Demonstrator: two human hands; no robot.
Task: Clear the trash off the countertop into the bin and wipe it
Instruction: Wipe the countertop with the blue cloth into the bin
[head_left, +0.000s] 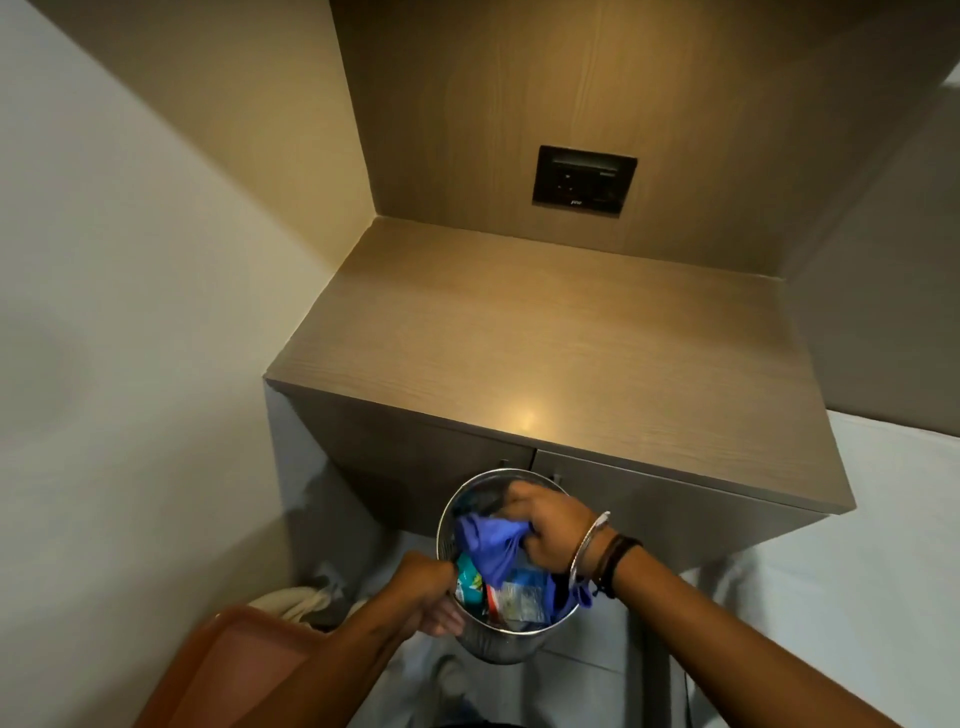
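A round metal bin (498, 647) hangs in front of the cabinet, below the countertop's front edge. My left hand (428, 592) grips its near-left rim. My right hand (550, 530), with bangles at the wrist, is over the bin's mouth and holds a bunched blue cloth (488, 545). Inside the bin lie crumpled wrappers (511, 597), teal, red and clear. The wooden countertop (545, 332) behind the bin is bare, with a glare spot near its front edge.
Two cabinet doors (649, 499) sit under the countertop. A black socket panel (583, 180) is on the back wall. An orange-brown tray or seat (223, 670) and a pale cloth (301, 603) are at lower left, beside the white wall.
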